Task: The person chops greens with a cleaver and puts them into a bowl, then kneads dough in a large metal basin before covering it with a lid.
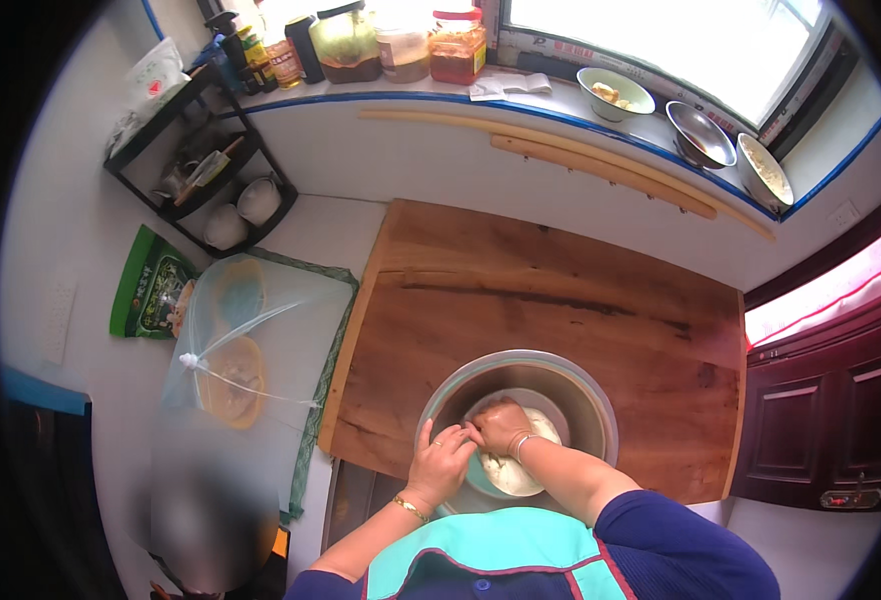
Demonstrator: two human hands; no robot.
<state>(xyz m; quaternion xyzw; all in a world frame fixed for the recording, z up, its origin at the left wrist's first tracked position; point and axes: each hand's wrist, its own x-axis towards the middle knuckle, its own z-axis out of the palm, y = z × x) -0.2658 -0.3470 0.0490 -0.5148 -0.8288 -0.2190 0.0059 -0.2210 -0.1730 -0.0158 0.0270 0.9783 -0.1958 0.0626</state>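
Here in my head view, the metal basin [593, 420] sits at the near edge of the wooden worktop [561, 285], and there's the white dough [511, 477], right down inside it. The right hand [502, 428] is in the basin and on the dough, fingers bent downward, knuckles up; their tips are hidden from me, so I can't tell whether they're clenched or grasping a fold. Now the left hand [443, 462], over the basin's left rim: its fingers are loosely bent, tips reaching in close beside the right hand, and I can't tell if they grip anything.

Look left of the basin: two yellowish bowls lie under a clear plastic bag [296, 315], a green packet [148, 285] just beyond, then a black rack [223, 170]. Straight past the basin, wooden rods [601, 178] run along the wall beneath a ledge carrying a red-lidded jar [458, 48]. Farther right of those sits a pale green bowl [616, 97], well beyond the basin.
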